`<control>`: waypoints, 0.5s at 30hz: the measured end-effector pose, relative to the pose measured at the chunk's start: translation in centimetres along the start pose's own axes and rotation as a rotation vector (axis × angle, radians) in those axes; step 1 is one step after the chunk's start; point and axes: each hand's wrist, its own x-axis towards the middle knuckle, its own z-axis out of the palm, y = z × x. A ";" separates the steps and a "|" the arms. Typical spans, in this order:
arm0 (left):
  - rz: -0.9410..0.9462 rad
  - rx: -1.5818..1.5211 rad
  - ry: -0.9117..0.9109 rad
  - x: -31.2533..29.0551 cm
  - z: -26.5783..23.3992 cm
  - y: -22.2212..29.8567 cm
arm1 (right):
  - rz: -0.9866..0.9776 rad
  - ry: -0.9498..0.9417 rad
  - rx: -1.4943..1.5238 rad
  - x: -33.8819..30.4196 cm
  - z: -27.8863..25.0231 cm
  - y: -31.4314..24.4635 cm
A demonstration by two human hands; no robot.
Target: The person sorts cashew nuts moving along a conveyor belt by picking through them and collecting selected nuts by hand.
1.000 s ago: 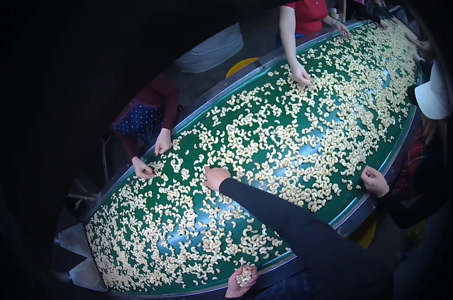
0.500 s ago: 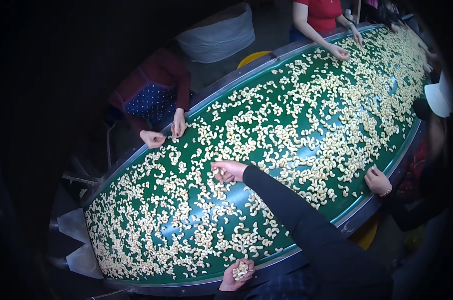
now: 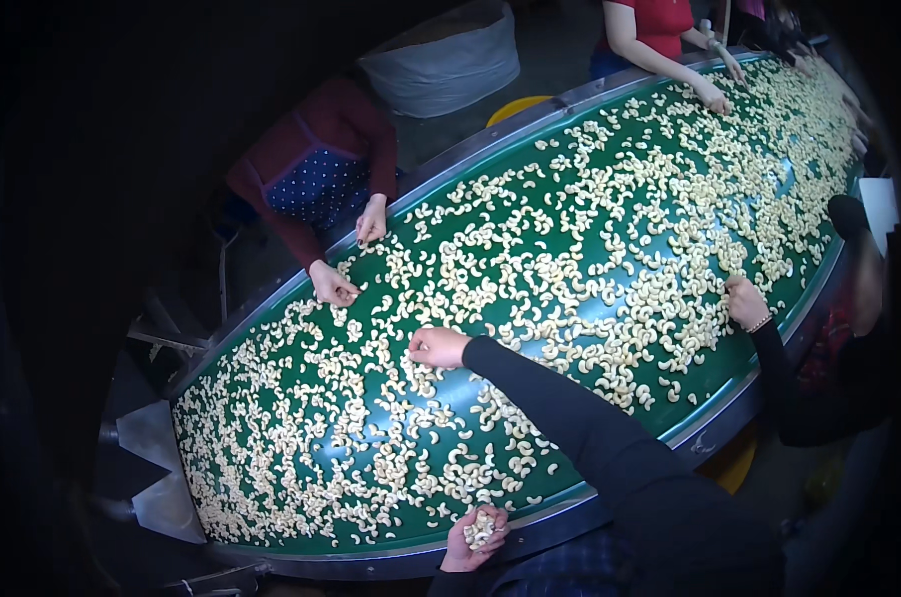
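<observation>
Cashew nuts (image 3: 470, 289) lie scattered over a long green conveyor belt (image 3: 450, 393). Palm up at the belt's near edge, my left hand (image 3: 470, 537) cups a small heap of cashew nuts (image 3: 480, 529). My right arm, in a dark sleeve, stretches across the belt. At its end my right hand (image 3: 439, 348) is low over the middle of the belt, back upward and fingers curled in. Cashews show by its fingertips; the inside of the fingers is mostly hidden.
Across the belt a person's hands (image 3: 333, 286) pick among nuts; farther up, a person in red (image 3: 644, 30) reaches in. On the right another worker's hand (image 3: 746, 303) touches the nuts. Metal chutes (image 3: 167, 500) meet the belt's left end. A large pale sack (image 3: 446, 75) stands behind.
My right hand has turned over, hiding the nuts that showed in its fingers. Nuts on the belt have shifted toward the lower left. The right-hand worker's hand has reached farther in over the belt.
</observation>
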 end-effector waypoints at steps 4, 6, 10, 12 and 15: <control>0.082 -0.067 0.099 2.5 0.9 0.0 | 0.033 -0.060 0.695 -7.5 -1.0 0.5; 0.132 -0.070 0.169 4.9 2.0 -0.7 | -0.010 0.044 0.414 -11.2 0.3 1.1; 0.199 -0.043 0.397 9.4 4.5 -2.3 | -0.266 0.161 -0.102 -21.2 4.1 -2.3; 0.133 -0.015 0.229 10.1 2.5 -3.7 | -0.423 0.284 -0.367 -25.3 5.1 -3.1; 0.303 0.489 0.227 13.2 0.4 -7.4 | -0.450 0.349 -0.464 -29.8 3.8 -1.4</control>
